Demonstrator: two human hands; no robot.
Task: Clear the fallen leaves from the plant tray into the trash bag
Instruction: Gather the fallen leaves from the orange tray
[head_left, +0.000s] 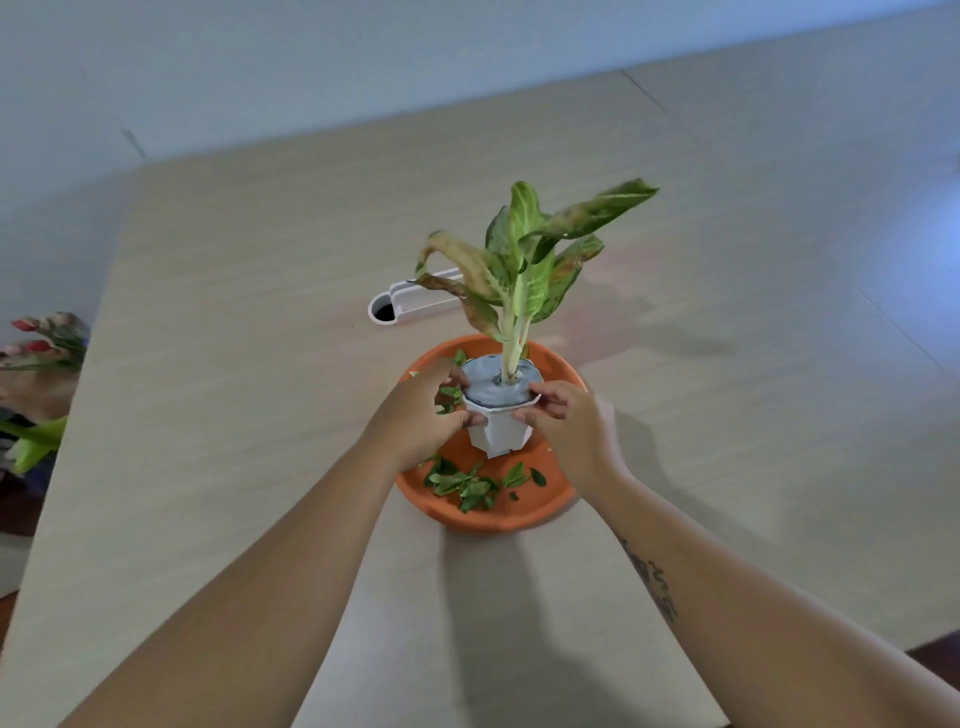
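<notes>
Pale wooden table (249, 322), white cable-port fitting (410, 301) mid-table, perhaps tulips (47, 338) beyond the left edge.

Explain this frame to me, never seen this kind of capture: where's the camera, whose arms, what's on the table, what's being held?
There is no robot here. A person wears one wide-angle camera on the head, looking forward and down, so the two bare arms entering from the bottom are the wearer's own. There is only this one view.

The left hand and the right hand grip a small white pot by its rim from either side. A plant with partly browned leaves grows in it. The pot is over an orange tray; whether it is lifted or resting, I cannot tell. Small fallen leaves lie in the tray, mostly on its near side.

The tray rests on a light wooden table, which has a white cable port. No trash bag is visible.
</notes>
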